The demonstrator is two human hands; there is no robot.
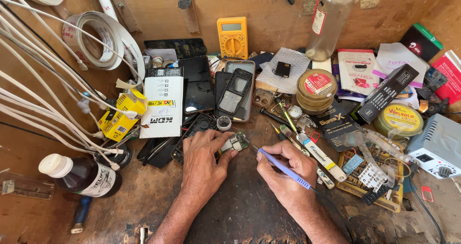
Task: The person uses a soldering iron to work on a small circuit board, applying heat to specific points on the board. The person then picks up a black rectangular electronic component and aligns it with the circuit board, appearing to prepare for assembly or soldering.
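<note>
My left hand [204, 156] pinches a small green circuit board [235, 142] against the wooden bench near the middle. My right hand [283, 169] grips a blue-handled soldering iron [281, 167] like a pen, its thin tip [252, 146] pointing left and touching the board's right edge. The iron's dark cord runs off to the lower right past my wrist. Both forearms come in from the bottom edge.
Opened phone shells and a dark phone [198, 83] lie just behind the board. A yellow multimeter [232, 36] leans on the back wall. A brown bottle [81, 175] lies at the left, white cables [43, 95] cross the left side, a grey power unit [437, 145] sits right.
</note>
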